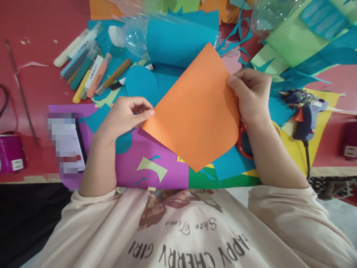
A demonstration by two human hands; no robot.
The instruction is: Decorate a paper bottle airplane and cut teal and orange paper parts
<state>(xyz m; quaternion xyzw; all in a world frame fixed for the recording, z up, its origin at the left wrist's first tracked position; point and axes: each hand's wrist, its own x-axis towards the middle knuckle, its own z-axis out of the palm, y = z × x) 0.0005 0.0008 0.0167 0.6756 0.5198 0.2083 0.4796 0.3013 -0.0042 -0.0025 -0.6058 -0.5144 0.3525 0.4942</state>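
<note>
An orange sheet of paper (pixel 195 111) is held up over the red table (pixel 36 85), tilted like a diamond. My left hand (pixel 125 115) pinches its left corner between thumb and fingers. My right hand (pixel 251 93) grips the right edge, thumb on top, and that edge curls a little. Under the sheet lie purple (pixel 147 167), green and teal paper sheets with cut scraps.
Several markers (pixel 86 67) lie at the back left. A clear plastic bottle wrapped in teal paper (pixel 173 41) lies behind the sheet. A blue glue gun (pixel 304 111) rests at the right on yellow paper. Red-handled scissors (pixel 242 143) peek out beneath my right wrist. A purple box (pixel 11 152) sits far left.
</note>
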